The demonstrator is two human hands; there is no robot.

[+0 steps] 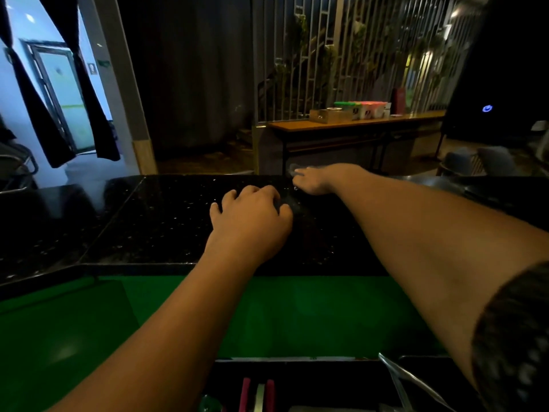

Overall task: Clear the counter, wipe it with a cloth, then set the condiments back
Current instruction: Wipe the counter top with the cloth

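The black speckled counter runs across the middle of the view. My left hand rests on it near the centre, fingers curled over a dark wad that looks like a cloth, mostly hidden under the palm. My right hand reaches to the counter's far edge. Its fingers hold a small, clear, roundish thing, too dim and blurred to name. No other condiment containers show on the counter.
A green surface lies below the counter's near edge. A dark tray with pink and white items sits at the bottom. Beyond the counter, a wooden side table carries boxes. Chairs stand at the right.
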